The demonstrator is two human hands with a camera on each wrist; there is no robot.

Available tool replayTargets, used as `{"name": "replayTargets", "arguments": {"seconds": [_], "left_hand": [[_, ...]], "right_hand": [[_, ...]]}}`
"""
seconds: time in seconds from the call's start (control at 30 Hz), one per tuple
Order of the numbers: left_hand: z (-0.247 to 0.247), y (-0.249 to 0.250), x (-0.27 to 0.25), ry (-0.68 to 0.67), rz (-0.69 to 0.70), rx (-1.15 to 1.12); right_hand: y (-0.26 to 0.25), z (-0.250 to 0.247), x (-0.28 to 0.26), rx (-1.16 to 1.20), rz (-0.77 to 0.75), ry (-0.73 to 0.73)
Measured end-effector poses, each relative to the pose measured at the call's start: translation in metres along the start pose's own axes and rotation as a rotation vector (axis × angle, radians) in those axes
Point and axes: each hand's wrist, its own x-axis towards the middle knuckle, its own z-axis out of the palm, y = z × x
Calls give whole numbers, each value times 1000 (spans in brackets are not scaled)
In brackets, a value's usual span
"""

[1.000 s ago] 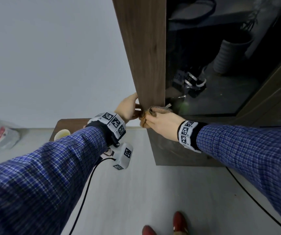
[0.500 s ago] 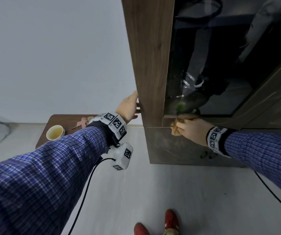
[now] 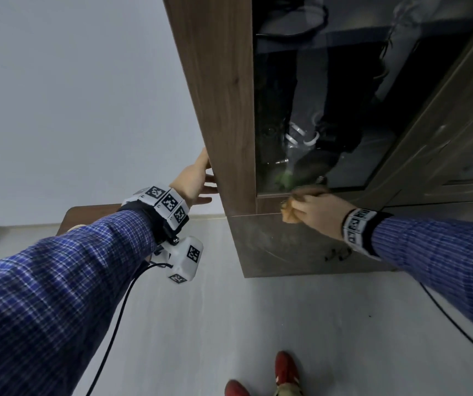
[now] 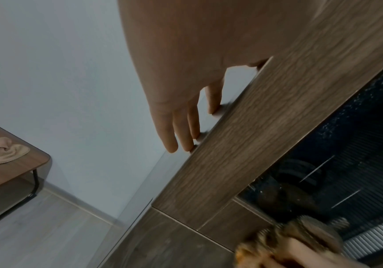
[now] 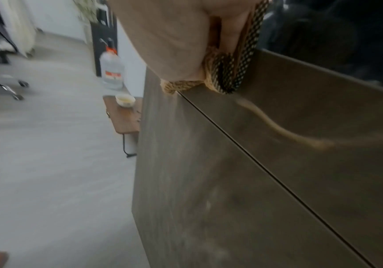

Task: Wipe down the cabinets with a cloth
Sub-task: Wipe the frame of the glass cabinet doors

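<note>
Behind right hand (image 3: 319, 214), bunched cloth (image 3: 289, 214) mostly hidden; left hand (image 3: 193, 181) flat, fingers straight.

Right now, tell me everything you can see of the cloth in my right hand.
The cloth is small and bunched, tan with a dark, pale-dotted weave. The right hand grips it, curled fingers wrapped round it, so only its edges show. It is pressed against the wooden cabinet, on the rail just below the dark glass door.
</note>
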Motion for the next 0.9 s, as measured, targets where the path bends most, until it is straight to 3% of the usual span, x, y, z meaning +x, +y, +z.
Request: {"name": "replayTargets", "arguments": {"seconds": [0.1, 0.17, 0.27, 0.37, 0.47, 0.57, 0.63, 0.77, 0.83, 0.9], "left_hand": [[2, -2, 3, -1, -9, -2], [2, -1, 2, -5, -7, -3], [1, 0, -2, -21, -10, 12], [1, 3, -5, -20, -33, 57], [5, -2, -5, -42, -161, 315], [19, -14, -16, -245, -229, 712], [41, -14, -22, -328, 42, 985], [91, 11, -43, -271, 854, 1518], [115, 25, -48, -164, 1188, 1698], [132, 35, -49, -14, 1325, 1795]], "right_hand": [[18, 24, -39, -153, 25, 111], [24, 18, -62, -174, 130, 62], [24, 3, -77, -74, 231, -18], [26, 1, -88, 133, 345, 25], [22, -3, -86, 375, 493, 78], [7, -10, -84, 662, 664, 184], [-5, -14, -87, 906, 833, 299], [-9, 2, -89, 1691, 1351, 374], [-6, 12, -89, 2160, 1414, 472], [-3, 19, -85, 2338, 1360, 538]]}}
